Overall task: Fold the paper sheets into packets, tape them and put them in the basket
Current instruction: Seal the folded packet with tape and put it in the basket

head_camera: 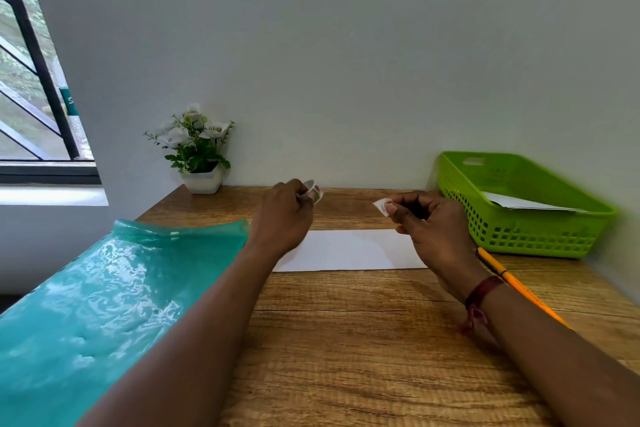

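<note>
My left hand [284,215] pinches the tape roll [313,190]; my right hand [436,229] pinches a torn strip [382,207]. The folded paper [349,250] below looks untaped; one packet [530,204] already lies in the basket [519,236].

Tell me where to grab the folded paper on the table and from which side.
Best to pinch the folded paper at its near long edge, coming from the person's side. It lies flat on the table, a wide strip, and that edge is bare, while the left hand and right hand hang over its ends.
</note>
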The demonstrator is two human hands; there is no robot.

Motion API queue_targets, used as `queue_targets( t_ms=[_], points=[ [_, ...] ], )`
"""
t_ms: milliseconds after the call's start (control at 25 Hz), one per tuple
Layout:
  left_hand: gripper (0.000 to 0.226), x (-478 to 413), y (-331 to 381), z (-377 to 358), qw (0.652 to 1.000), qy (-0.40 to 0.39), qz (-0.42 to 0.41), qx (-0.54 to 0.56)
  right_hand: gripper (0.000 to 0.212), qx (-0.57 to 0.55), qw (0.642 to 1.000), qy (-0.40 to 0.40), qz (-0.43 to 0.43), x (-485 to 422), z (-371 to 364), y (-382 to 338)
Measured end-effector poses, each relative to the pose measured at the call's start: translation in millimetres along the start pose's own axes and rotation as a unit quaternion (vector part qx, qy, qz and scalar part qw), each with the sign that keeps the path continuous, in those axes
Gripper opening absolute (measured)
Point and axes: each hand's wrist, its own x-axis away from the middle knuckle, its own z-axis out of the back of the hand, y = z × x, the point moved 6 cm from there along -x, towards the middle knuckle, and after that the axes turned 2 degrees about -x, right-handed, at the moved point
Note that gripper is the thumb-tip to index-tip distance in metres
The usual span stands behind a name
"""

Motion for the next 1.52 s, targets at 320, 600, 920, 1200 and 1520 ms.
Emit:
queue_targets(
  t_ms=[320, 600, 920, 1200, 1520],
  points=[
    [0.02, -3, -44, 14, 0.988, 0.046, 0.062, -0.132, 0.017, -0.026, 0.999, 0.03, 0.0, -8, 14, 6],
    [0.006, 0, -57, 11, 0.977, 0.013, 0.116, -0.179, 0.007, 0.04, 0.998, 0.05, -0.027, -18, 33, 17],
    [0.011, 2, -55, 9, 0.971, -0.002, 0.119, -0.206, 0.02, 0.057, 0.996, 0.04, -0.052, -29, 48, 32],
    [0.03, 22, 33, -18, 0.995, -0.045, -0.041, -0.079, 0.017, 0.208, 0.978, -0.016, 0.022, -35, 47, 32],
    [0.05, 58, 75, -75, 0.953, -0.25, -0.142, -0.099, 0.018, 0.311, 0.945, -0.088, 0.056, -30, 39, 30]
  ],
)
